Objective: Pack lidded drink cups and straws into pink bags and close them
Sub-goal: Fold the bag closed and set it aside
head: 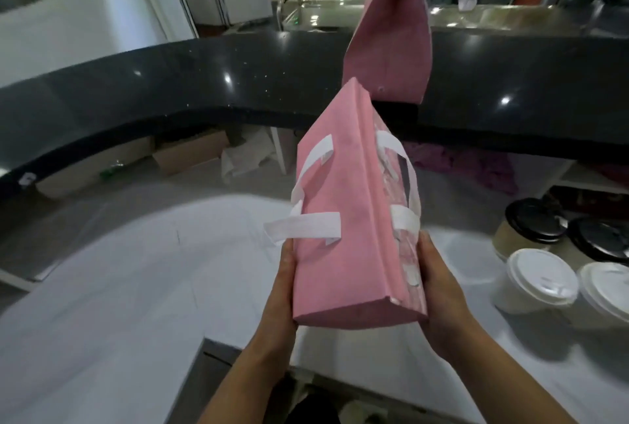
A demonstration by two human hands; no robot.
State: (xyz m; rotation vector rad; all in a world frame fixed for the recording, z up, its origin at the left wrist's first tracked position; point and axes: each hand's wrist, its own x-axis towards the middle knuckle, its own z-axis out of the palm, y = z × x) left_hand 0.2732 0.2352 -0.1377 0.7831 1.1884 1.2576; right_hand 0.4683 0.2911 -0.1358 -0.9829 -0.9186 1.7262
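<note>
1. The person holds a soft pink fabric bag with white strap handles (pixel 354 219) in mid-air above the pale grey worktop (pixel 136 287), with its far end pointing toward the dark, glossy, curved counter (pixel 204 83).
2. The left hand (pixel 284 287) presses flat against the bag's left side. The right hand (pixel 439 291) cups the right side, fingers wrapped along the edge. The bag is clamped between the two palms.
3. The bag's top fold looks shut, so this one is probably packed and closed, and the step in hand is probably carrying it to be set down.
4. A second pink bag with white handles (pixel 394 42) stands upright on the dark counter, just beyond the held bag.
5. To the right on the worktop wait two brown paper cups with black lids (pixel 534 222) and two pale cups with white lids (pixel 541 273), not yet packed. No straws can be seen.
6. The next move likely calls for placing the held bag beside the standing one, kept level so its contents do not tip.
</note>
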